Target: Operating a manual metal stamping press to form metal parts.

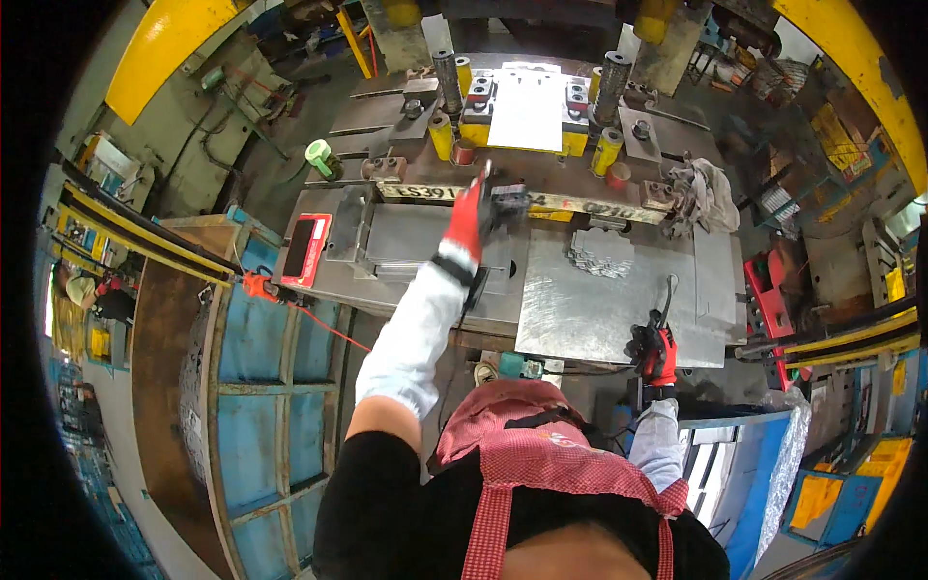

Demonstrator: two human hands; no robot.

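Observation:
My left hand (474,215), in a red and black glove with a white sleeve cover, reaches forward over the press table (590,314) and is closed on a small dark metal part (508,200) just in front of the die. My right hand (656,354), gloved the same way, rests at the table's near right edge, gripping a thin black hooked rod (667,292) that points up onto the sheet-metal surface. A stack of flat cut metal blanks (599,254) lies between the two hands. The die (527,111), with a white plate and yellow posts, stands beyond.
A grey rag (705,192) lies at the right of the die. A red-framed flat device (306,249) sits at the table's left, a green cup (319,155) behind it. Blue bins (261,348) stand on the left, a blue container (739,464) on the right.

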